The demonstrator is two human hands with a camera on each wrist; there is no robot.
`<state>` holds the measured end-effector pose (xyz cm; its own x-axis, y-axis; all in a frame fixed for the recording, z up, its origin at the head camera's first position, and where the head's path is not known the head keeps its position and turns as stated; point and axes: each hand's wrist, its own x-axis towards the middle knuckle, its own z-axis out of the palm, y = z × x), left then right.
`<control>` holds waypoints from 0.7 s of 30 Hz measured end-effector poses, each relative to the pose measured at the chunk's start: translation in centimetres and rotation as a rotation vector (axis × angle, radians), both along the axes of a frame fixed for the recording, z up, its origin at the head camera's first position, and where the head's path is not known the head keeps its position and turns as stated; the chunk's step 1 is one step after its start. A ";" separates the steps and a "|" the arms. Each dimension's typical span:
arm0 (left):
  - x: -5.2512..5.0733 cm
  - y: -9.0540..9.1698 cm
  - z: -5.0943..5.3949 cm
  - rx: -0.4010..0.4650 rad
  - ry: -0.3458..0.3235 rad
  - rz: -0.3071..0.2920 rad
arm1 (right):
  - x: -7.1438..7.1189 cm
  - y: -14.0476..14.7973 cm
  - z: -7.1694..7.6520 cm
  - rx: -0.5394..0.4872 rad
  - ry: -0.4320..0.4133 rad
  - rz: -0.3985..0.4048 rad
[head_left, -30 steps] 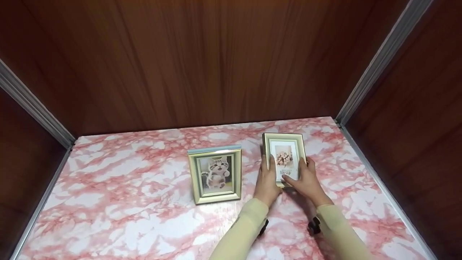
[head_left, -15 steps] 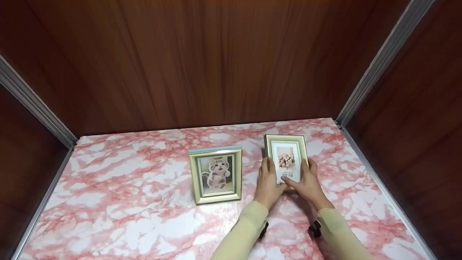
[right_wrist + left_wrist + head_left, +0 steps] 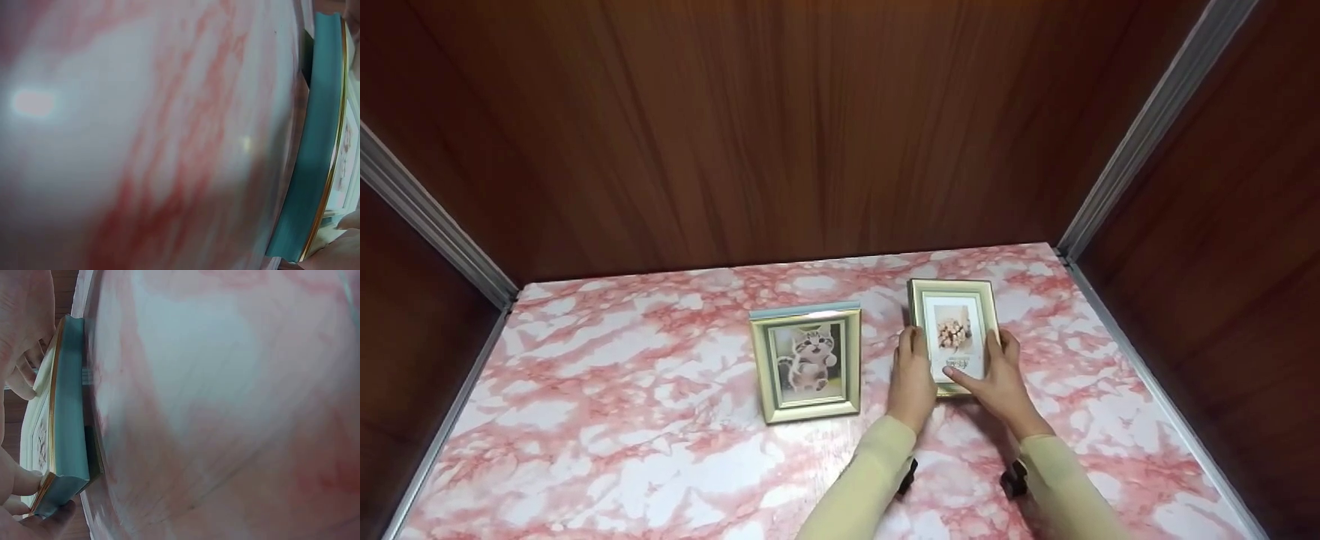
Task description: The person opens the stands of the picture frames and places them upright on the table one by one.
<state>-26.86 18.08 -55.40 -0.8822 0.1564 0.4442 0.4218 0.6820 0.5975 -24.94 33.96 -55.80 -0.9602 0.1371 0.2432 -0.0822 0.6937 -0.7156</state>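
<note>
Both hands hold a gold-rimmed photo frame (image 3: 954,330) with a picture of pink flowers, on the right side of the table. My left hand (image 3: 913,379) grips its left side; the left thumb is hidden in the head view. Along the right side, my right hand (image 3: 997,379) curls its fingers while the thumb lies over the lower front. Teal outer edges of this photo frame show in the left wrist view (image 3: 70,399) and the right wrist view (image 3: 318,140). Left of the hands, a second photo frame (image 3: 810,367) with a kitten picture stands upright, leaning back.
The table (image 3: 607,450) has a red and white marbled top. A dark wood panel (image 3: 810,135) closes off the back, with more panels at both sides. Grey metal rails (image 3: 1140,135) run along the corners.
The flower photo frame has come slightly down and right in the head view since one second ago. My left thumb, seen near the bottom edge half a second ago, has drawn back.
</note>
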 end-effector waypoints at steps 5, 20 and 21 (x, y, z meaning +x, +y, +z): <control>0.0 -0.3 0.1 0.043 0.030 -0.002 | 0.0 -0.1 0.2 -0.012 0.050 -0.008; 0.7 -0.5 0.2 0.007 -0.020 -0.038 | 0.5 1.0 0.6 0.000 0.199 -0.027; 0.7 -0.5 0.2 0.011 -0.023 -0.041 | 0.5 1.1 0.6 0.009 0.213 -0.033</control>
<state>-26.14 17.57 -55.21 -0.8852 0.1879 0.4256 0.4351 0.6580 0.6145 -24.39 35.03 -55.20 -0.8818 0.1647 0.4419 -0.2080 0.7051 -0.6779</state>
